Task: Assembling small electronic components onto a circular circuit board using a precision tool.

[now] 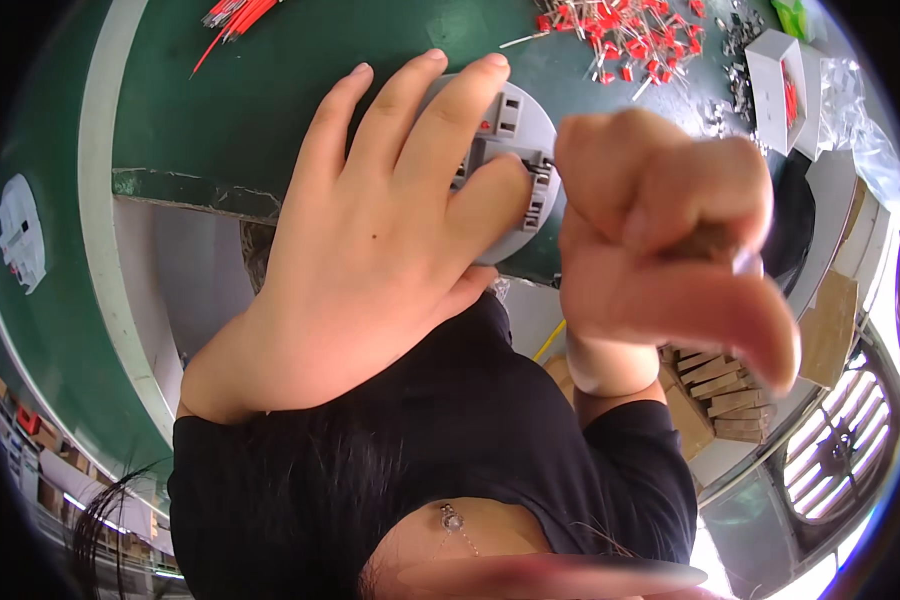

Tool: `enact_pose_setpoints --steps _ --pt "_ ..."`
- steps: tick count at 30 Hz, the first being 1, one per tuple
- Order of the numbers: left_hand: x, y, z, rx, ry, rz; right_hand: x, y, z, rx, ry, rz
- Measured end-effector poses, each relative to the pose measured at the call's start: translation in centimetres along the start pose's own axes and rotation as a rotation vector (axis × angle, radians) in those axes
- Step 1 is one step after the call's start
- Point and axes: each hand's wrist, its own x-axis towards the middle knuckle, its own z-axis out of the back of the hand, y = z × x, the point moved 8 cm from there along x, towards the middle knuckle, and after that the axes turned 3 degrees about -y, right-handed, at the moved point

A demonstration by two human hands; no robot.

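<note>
A round grey plastic base [536, 126] with moulded slots and small dark metal parts rests at the near edge of the green table. My left hand [370, 215] lies over its left side and steadies it. The index finger bends onto its middle, the thumb is at its lower edge, and the other fingers stretch past it. Much of the base is hidden under this hand. Raised close to the camera, just right of the base, my right hand [660, 220] is closed with fingers curled. A small dark, shiny spot shows between finger and thumb, too blurred to name.
Red-capped parts with metal leads [630, 40] lie heaped at the far side. Red wires [242, 18] are at the far left. A white box [775, 90] stands right, near clear plastic bags [855, 115]. Another pale plastic piece [20, 232] sits on the left table. A fan [838, 445] is lower right.
</note>
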Motion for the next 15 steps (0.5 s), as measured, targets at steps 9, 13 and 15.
enact_pose_setpoints --steps 9,13,15 --pt "-18.2 12.2 14.2 0.390 -0.928 0.336 2.4 8.6 11.7 -0.379 -0.083 -0.039" --pt "-38.4 21.2 18.1 0.897 -0.785 1.143 0.1 8.2 21.8 -1.569 -0.522 -0.273" --pt "-43.5 23.7 17.0 0.863 -0.784 1.235 -0.3 6.1 22.4 -1.688 -0.331 -0.192"
